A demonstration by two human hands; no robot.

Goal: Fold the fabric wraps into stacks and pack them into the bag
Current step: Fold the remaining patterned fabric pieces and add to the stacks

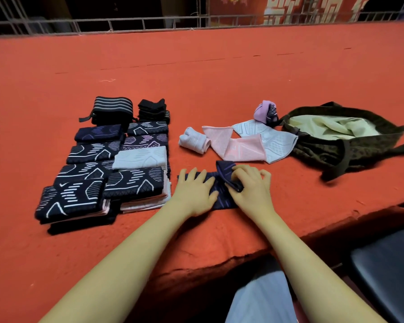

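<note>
A dark navy wrap [222,197] with purple lines lies on the red table in front of me. My left hand [194,192] presses flat on its left part. My right hand [252,185] pinches a folded-over corner of it. To the left stand two rows of folded wraps [107,166], mostly navy with white patterns, one white wrap [141,157] among them. Beyond my hands lie loose wraps: a rolled pale one [194,141], a pink one [233,145], a pale blue one [273,141] and a bunched lilac one [266,111]. The dark green bag [336,150] lies open at the right.
The red table cloth [196,78] stretches far back to a metal railing [149,22]. Its front edge runs close under my forearms. A black chair seat [387,271] stands at the lower right. Pale yellow lining [324,127] shows inside the bag.
</note>
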